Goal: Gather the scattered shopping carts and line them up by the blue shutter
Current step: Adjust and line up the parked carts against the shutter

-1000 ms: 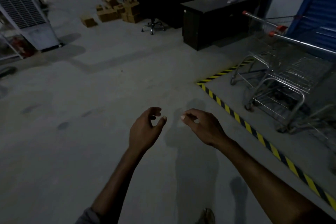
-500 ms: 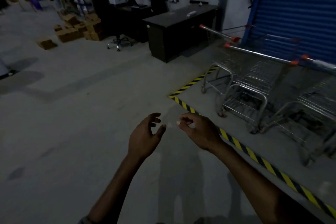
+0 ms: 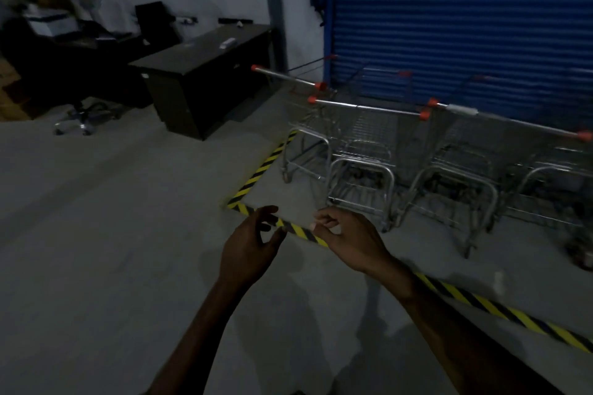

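Three metal shopping carts with orange handle caps stand side by side in front of the blue shutter (image 3: 462,26): the left cart (image 3: 305,125), the middle cart (image 3: 365,151) and the right cart (image 3: 500,163). They sit inside a floor area edged with yellow-black tape (image 3: 263,167). My left hand (image 3: 250,250) and my right hand (image 3: 349,240) hover empty over the tape's near corner, fingers loosely curled and apart, a short way in front of the carts. Neither hand touches a cart.
A dark desk (image 3: 205,86) stands left of the carts against the wall, with an office chair base (image 3: 80,119) further left. Grey concrete floor (image 3: 112,234) spreads to the left and toward me. The room is dim.
The view has swung right, bringing the shutter and all three carts toward the centre. My hands have stayed empty and close together, now over the tape corner.
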`<state>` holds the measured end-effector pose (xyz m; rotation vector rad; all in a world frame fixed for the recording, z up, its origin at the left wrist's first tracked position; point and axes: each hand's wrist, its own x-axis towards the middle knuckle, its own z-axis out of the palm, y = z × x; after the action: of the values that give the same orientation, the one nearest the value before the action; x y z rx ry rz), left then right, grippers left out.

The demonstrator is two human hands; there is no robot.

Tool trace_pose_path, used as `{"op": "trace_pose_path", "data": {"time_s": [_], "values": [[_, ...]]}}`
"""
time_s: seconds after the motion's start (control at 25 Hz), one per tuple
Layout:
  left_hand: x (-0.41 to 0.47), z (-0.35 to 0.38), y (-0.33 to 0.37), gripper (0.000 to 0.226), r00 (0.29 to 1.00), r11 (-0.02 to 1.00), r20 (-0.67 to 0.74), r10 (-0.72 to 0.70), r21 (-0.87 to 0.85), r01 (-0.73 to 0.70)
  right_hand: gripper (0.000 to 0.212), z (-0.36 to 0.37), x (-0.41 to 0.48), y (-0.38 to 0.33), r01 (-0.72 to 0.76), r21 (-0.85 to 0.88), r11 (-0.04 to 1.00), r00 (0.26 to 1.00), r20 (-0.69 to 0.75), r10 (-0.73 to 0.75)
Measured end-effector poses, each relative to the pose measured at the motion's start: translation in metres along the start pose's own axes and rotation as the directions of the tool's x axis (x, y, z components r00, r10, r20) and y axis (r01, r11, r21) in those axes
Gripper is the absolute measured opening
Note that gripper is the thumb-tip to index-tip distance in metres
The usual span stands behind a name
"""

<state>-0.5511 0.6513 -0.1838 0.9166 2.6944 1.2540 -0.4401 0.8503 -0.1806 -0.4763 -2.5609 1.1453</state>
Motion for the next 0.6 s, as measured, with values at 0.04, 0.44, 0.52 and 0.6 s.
{"op": "trace_pose_path", "data": {"time_s": [0.04, 0.44, 0.52, 0.6], "values": [[0.021, 0.000, -0.005, 0.043, 0.999, 0.999, 0.017, 0.029, -0.016, -0.028, 0.050, 0.001, 0.014, 0.000, -0.014, 0.003, 1.000, 0.999, -0.030, 0.014], [0.169, 0.030, -0.016, 0.038, 0.981, 0.983, 0.147, 0.125, -0.156, -0.101, 0.038, -0.005, 0.121, 0.024, -0.104, -0.006, 0.995, 0.979, -0.179, 0.101], [0.192, 0.043, -0.016, 0.039, 0.978, 0.983, 0.163, 0.133, -0.147, -0.109, 0.042, -0.008, 0.143, 0.037, -0.126, 0.007, 0.992, 0.975, -0.182, 0.126], [0.220, 0.058, -0.016, 0.040, 0.974, 0.982, 0.162, 0.156, -0.133, -0.135, 0.053, -0.010, 0.168, 0.053, -0.133, 0.023, 0.991, 0.972, -0.195, 0.135]]}}
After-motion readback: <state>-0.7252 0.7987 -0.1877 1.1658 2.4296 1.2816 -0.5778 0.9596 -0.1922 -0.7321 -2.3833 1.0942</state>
